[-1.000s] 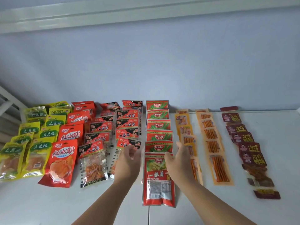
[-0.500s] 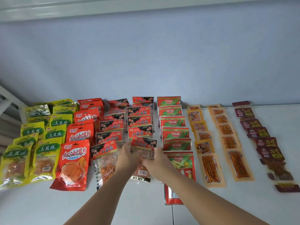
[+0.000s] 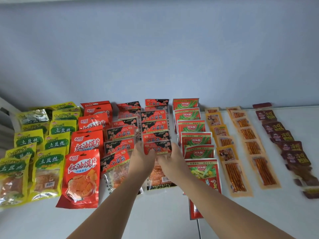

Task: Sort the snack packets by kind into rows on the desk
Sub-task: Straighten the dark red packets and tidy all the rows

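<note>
The white surface (image 3: 155, 221) carries the sorted stock in lines running away from the person: two rows of yellow-and-green foil packets (image 3: 51, 144) at the left, a row of large red foil pouches (image 3: 82, 171), two rows of red-and-black packets with clear windows (image 3: 120, 135), a row of red-and-green packets (image 3: 196, 140), two rows of orange packets of thin sticks (image 3: 250, 147), and a row of small dark maroon packets (image 3: 284, 137) at the right. The nearest red-and-black packet (image 3: 158, 149), at the front of the right-hand row of its kind, now lies between the left hand (image 3: 143, 157) and the right hand (image 3: 174, 161). A second ago both hands hovered apart and empty over the front red-and-green packet; half a second ago they had shifted left and closed in on this one. By my reading that row is being squared up, and the sorting looks almost finished. The fingers (image 3: 138, 145) reach along the packet's two side edges at its printed header, but with the backs of the hands toward the camera and some blur, I cannot tell whether they pinch it or only press against it.
</note>
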